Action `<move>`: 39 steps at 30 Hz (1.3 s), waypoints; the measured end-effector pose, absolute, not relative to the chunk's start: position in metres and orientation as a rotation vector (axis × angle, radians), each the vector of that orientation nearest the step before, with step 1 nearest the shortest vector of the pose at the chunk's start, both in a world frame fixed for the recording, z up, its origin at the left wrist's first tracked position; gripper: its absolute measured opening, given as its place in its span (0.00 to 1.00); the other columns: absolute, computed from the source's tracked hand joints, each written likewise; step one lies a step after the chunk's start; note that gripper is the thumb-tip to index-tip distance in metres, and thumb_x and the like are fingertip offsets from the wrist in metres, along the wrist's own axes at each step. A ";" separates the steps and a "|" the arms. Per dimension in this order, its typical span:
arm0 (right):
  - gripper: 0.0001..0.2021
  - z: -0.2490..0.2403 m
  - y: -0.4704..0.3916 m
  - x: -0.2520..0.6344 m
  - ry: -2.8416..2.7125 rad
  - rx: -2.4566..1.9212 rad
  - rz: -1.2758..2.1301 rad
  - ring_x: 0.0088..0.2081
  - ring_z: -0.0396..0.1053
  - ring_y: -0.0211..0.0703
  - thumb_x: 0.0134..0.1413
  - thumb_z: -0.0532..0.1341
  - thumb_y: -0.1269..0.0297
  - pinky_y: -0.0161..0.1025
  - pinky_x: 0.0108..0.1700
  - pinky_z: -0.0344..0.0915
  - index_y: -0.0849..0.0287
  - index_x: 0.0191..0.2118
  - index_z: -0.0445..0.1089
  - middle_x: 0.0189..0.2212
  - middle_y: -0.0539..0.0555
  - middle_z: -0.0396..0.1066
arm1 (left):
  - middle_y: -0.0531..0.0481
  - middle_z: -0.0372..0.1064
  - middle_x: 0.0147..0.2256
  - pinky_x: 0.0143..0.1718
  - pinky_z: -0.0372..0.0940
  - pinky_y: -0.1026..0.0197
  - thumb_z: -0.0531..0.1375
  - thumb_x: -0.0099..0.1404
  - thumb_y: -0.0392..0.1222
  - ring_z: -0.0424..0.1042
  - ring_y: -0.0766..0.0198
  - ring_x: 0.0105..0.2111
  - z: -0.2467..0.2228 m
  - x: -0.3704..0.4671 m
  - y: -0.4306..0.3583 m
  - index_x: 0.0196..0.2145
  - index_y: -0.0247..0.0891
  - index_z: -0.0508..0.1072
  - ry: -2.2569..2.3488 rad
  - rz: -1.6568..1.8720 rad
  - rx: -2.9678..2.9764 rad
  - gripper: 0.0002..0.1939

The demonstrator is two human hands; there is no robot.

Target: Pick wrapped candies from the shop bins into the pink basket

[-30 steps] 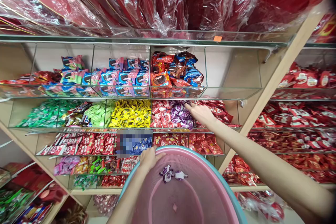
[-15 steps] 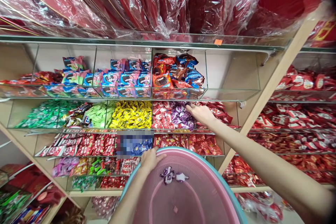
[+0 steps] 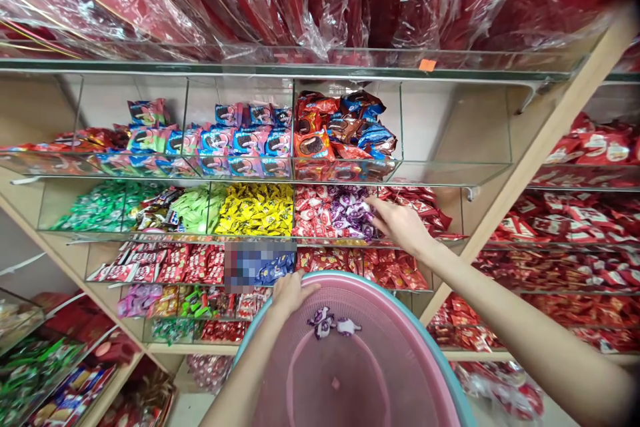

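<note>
My left hand (image 3: pixel 293 295) is closed over the far rim of a pink mesh basket (image 3: pixel 335 400), which sits inside a light blue one (image 3: pixel 457 397). A few purple-and-white wrapped candies (image 3: pixel 325 323) lie in the pink basket towards its far side. My right hand (image 3: pixel 400 223) is at a glass shelf compartment, its fingertips drawn together on a purple-wrapped candy at the right edge of the purple candy pile (image 3: pixel 347 210). The fingers partly hide that candy. Beside the pile are red-and-white wrapped candies (image 3: pixel 313 210) on the left and red packets (image 3: pixel 420 203) on the right.
Yellow candies (image 3: pixel 255 208) and green ones (image 3: pixel 100 207) fill compartments to the left. A glass shelf above holds packaged cookies (image 3: pixel 313 145). Plastic-wrapped red items (image 3: pixel 320 0) hang over the top edge. A slanting wooden upright (image 3: pixel 535 153) separates the right-hand shelves.
The camera view has shifted slightly, moving the shelves a little. My right hand has moved slightly right and down, its fingers more curled at the purple candies. My left hand stays on the rim.
</note>
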State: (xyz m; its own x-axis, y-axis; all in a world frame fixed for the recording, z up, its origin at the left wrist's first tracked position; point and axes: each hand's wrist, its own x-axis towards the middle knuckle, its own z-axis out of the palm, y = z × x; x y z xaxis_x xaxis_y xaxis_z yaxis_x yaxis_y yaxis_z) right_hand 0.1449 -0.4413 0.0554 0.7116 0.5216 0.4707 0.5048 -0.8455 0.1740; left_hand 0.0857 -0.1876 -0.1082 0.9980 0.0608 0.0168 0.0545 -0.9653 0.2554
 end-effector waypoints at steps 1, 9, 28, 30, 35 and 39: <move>0.17 0.051 -0.441 0.137 0.903 2.898 0.814 0.41 0.71 0.45 0.60 0.50 0.64 0.36 0.37 0.62 0.58 0.55 0.57 0.45 0.57 0.71 | 0.41 0.74 0.40 0.40 0.63 0.56 0.44 0.56 0.71 0.72 0.49 0.43 -0.107 0.085 -0.188 0.47 0.42 0.69 0.088 0.026 2.887 0.36; 0.11 -0.021 -0.417 0.066 1.249 2.981 0.385 0.32 0.71 0.41 0.58 0.52 0.64 0.33 0.31 0.57 0.57 0.46 0.62 0.35 0.53 0.73 | 0.42 0.74 0.39 0.39 0.63 0.57 0.43 0.56 0.72 0.72 0.50 0.42 -0.104 0.084 -0.192 0.47 0.43 0.69 0.109 0.004 2.896 0.37; 0.09 -0.104 -0.364 0.071 0.976 2.783 -0.054 0.35 0.74 0.47 0.53 0.55 0.75 0.36 0.32 0.66 0.65 0.39 0.71 0.30 0.62 0.75 | 0.41 0.74 0.40 0.40 0.63 0.56 0.45 0.57 0.71 0.72 0.50 0.42 -0.111 0.080 -0.191 0.45 0.42 0.69 0.067 0.024 2.903 0.34; 0.09 -0.100 -0.368 0.069 0.992 2.783 -0.043 0.36 0.74 0.49 0.53 0.57 0.71 0.37 0.33 0.66 0.66 0.40 0.70 0.31 0.63 0.75 | 0.41 0.74 0.40 0.41 0.63 0.55 0.44 0.56 0.71 0.72 0.50 0.42 -0.113 0.080 -0.188 0.47 0.43 0.69 0.073 0.031 2.905 0.35; 0.13 -0.054 -0.387 0.066 1.132 2.790 0.071 0.38 0.73 0.48 0.56 0.56 0.60 0.36 0.35 0.64 0.62 0.43 0.68 0.36 0.60 0.74 | 0.42 0.73 0.41 0.41 0.64 0.54 0.44 0.55 0.72 0.71 0.48 0.43 -0.114 0.081 -0.187 0.48 0.44 0.68 0.095 0.027 2.892 0.37; 0.11 0.005 -0.404 0.083 1.005 2.904 0.383 0.33 0.72 0.42 0.62 0.48 0.59 0.33 0.29 0.58 0.58 0.40 0.65 0.34 0.55 0.74 | 0.41 0.74 0.40 0.40 0.64 0.54 0.43 0.54 0.73 0.72 0.47 0.42 -0.112 0.083 -0.189 0.48 0.43 0.69 0.090 0.013 2.878 0.38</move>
State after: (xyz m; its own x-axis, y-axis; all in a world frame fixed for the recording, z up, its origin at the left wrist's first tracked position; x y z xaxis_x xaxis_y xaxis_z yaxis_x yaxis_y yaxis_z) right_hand 0.0833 -0.4045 0.0048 0.7588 0.6139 0.2174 0.6029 -0.7884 0.1222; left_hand 0.0834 -0.1895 -0.1125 0.9980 0.0629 0.0005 0.0606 -0.9639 0.2594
